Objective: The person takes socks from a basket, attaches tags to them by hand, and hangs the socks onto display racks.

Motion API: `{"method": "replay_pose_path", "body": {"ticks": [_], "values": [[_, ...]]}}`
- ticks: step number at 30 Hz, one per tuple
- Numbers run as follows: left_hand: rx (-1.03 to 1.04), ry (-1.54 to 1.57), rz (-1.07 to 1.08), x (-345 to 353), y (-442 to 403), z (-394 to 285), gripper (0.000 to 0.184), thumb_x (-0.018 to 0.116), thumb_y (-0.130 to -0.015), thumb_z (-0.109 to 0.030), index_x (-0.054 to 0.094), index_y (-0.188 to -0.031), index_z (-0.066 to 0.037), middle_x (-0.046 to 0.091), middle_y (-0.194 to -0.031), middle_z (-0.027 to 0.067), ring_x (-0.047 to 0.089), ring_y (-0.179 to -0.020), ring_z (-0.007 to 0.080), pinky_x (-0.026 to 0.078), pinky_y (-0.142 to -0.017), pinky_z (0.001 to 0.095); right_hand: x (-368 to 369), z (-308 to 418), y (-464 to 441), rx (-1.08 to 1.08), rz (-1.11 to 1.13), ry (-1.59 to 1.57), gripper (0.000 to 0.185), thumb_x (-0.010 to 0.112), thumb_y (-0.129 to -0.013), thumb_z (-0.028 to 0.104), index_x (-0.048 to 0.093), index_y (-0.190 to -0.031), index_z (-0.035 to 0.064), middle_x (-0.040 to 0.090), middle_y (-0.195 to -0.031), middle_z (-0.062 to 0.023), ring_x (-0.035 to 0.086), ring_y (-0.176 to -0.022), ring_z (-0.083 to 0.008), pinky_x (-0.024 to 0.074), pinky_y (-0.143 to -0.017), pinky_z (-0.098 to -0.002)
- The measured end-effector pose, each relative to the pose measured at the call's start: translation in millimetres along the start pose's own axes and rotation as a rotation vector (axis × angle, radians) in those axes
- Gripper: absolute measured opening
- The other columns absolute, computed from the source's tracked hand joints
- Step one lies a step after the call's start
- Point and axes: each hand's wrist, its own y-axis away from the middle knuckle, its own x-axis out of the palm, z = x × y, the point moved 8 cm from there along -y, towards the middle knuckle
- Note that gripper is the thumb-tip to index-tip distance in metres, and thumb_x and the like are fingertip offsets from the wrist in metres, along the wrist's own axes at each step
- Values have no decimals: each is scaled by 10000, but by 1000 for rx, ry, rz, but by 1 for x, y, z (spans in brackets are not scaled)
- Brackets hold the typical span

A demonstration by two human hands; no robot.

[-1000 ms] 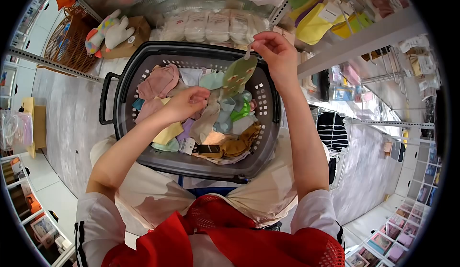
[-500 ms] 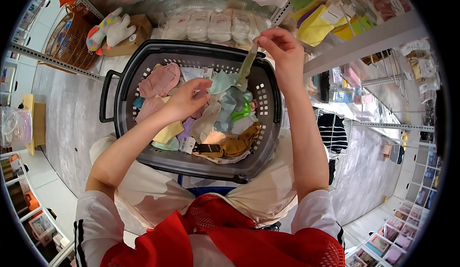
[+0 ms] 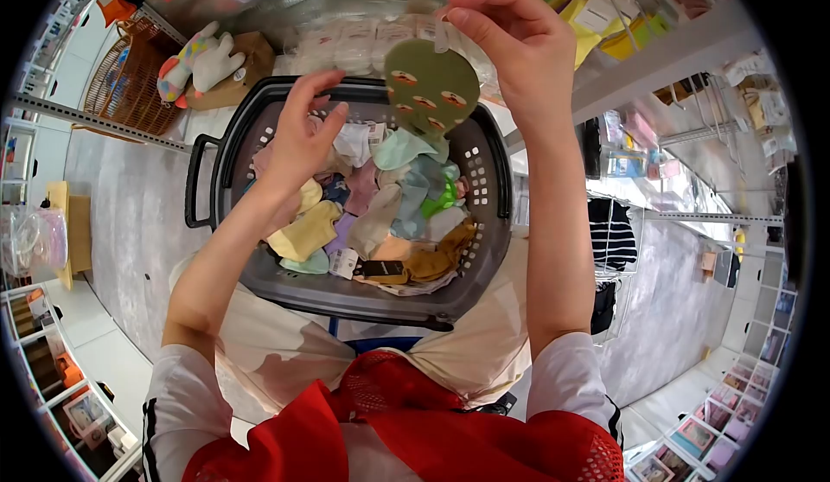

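Note:
High over the far rim of the basket, my right hand (image 3: 519, 45) pinches a clear plastic hanger tab. From it hangs an olive-green fabric item (image 3: 432, 80) with small printed figures; its exact kind is unclear. My left hand (image 3: 307, 127) hovers over the basket's left part with fingers apart, holding nothing. The grey plastic basket (image 3: 226, 179) stands in front of my knees. Inside lie loose small garments, including a mint-green piece (image 3: 400, 149), a yellow piece (image 3: 307, 231), and a brown piece (image 3: 441, 260) beside a black label (image 3: 383, 268).
A metal shelf post (image 3: 657, 58) slants along the right, near my right forearm. Beyond the basket lie white packaged goods (image 3: 354, 45). At the back left are a wicker basket (image 3: 130, 76) and a plush toy (image 3: 207, 57). Striped clothing (image 3: 611, 236) sits in a wire rack at right.
My right hand has risen, and the olive-green item has turned from edge-on to show its printed face. My left hand has moved up and left, its fingers opening wider.

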Motion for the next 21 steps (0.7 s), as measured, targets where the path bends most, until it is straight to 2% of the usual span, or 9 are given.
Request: {"method": "replay_pose_path", "body": {"ticks": [5,12,15,19,21], "values": [[111,-60,-98,-13,0,-34,336,560,-774,-29,497,-1103,-51,483,-1136,93,458,-1072,222,365,-877,295,14,-10,2,75,-19,42,102,655,-730,19,639,-831,11,627,-756,-9,538,-660,-52,417,-587,-185],[276,-141,-2,-12,-6,-46,408,480,-812,-65,414,-1212,-23,393,-1278,132,379,-1174,265,281,-978,356,44,-22,10,198,84,-52,117,636,-748,0,618,-864,-7,619,-765,-17,553,-695,-62,434,-622,-183],[380,-143,58,-8,-5,-57,397,514,-823,-108,430,-1204,-37,397,-1274,136,371,-1169,316,291,-975,382,57,-26,14,226,145,-186,133,625,-757,-3,606,-888,-15,619,-768,-36,569,-720,-81,455,-653,-195],[422,-190,53,-7,-2,-65,358,548,-804,-114,478,-1149,-50,474,-1169,119,407,-1115,311,326,-929,379,69,-28,19,302,206,-205,139,614,-764,-6,598,-902,-16,619,-774,-44,579,-732,-95,464,-667,-208],[348,-161,83,-8,-4,-60,288,578,-783,-112,535,-1062,-53,514,-1080,102,457,-1034,294,361,-879,363,72,-33,22,334,210,-189,135,610,-766,-5,598,-901,-15,619,-777,-44,581,-731,-96,463,-666,-211]]}}
